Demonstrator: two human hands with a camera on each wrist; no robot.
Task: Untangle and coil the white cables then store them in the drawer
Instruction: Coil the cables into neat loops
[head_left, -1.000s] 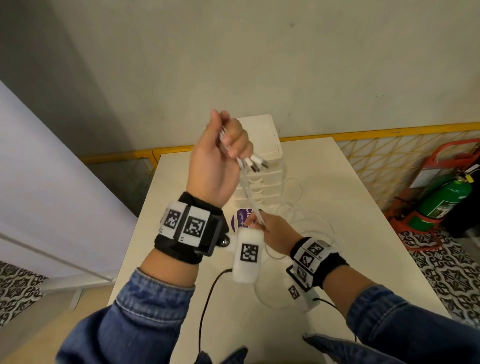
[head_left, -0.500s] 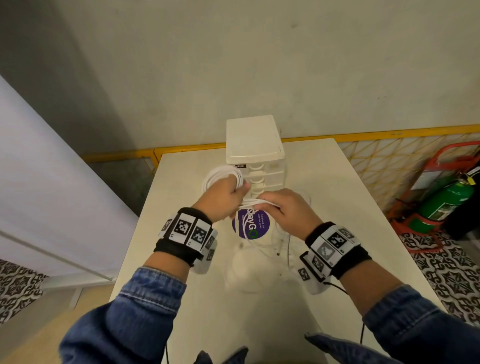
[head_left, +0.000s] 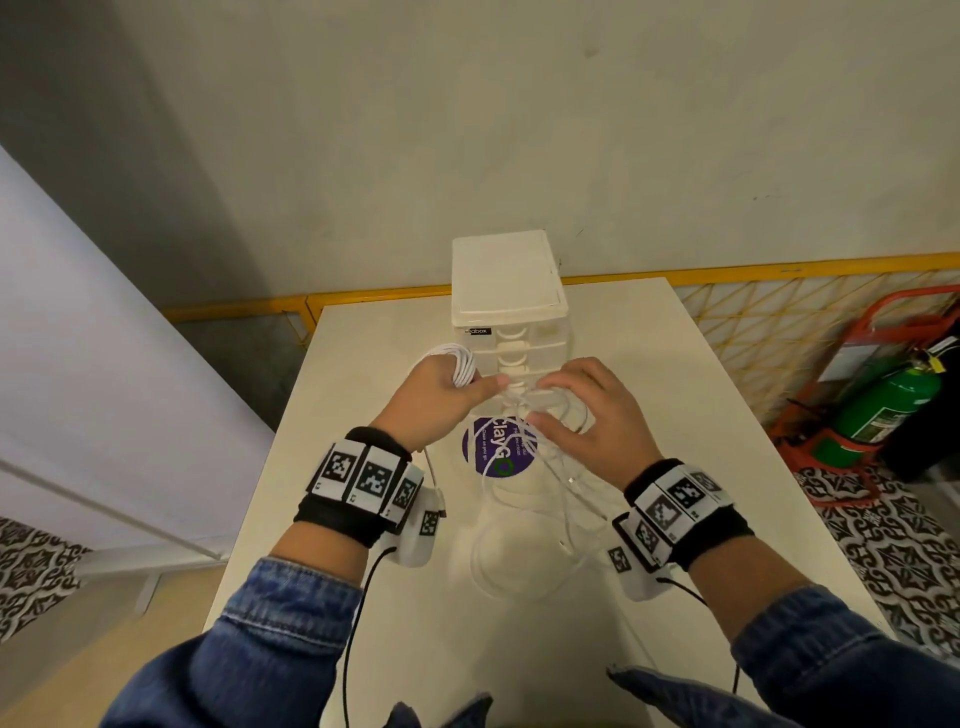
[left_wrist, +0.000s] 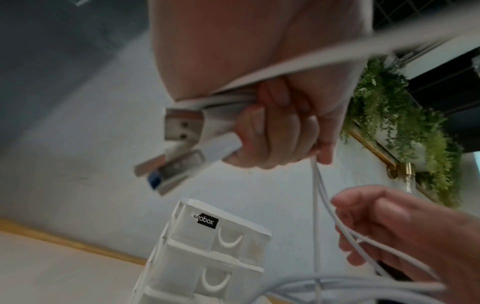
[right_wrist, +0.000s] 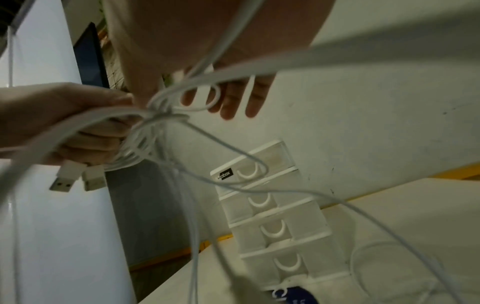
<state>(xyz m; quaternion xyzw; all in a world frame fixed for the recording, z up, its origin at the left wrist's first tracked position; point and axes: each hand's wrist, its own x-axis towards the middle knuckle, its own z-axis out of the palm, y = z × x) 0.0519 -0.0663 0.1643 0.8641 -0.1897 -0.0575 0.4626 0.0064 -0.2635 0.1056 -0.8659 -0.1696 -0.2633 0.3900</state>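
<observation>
A pale table (head_left: 363, 597) stands against a bare grey wall, with a small white drawer unit (head_left: 506, 291) at its far edge and a purple round sticker (head_left: 496, 452) on the surface. The left hand (head_left: 436, 400) has its fingers curled tight round a bundle of wound white cables (head_left: 464, 366), and the left wrist view shows USB plugs (left_wrist: 182, 127) sticking out of that fist. The right hand (head_left: 587, 415) is just beside it, fingers spread and loosely bent over a strand; the right wrist view shows a loop threaded between the fingers (right_wrist: 233, 100), though whether it is pinched or only draped I cannot tell for certain. Between the two hands the strands cross in a small knot (right_wrist: 161, 115). From there loose cable (head_left: 519, 551) trails down and lies in slack loops on the table, over the sticker and near the person's body. By my reading the coiling is well begun but not finished: part is wound in the left hand, the tangle and the slack remain, and every drawer looks closed, so storing is yet to come.
</observation>
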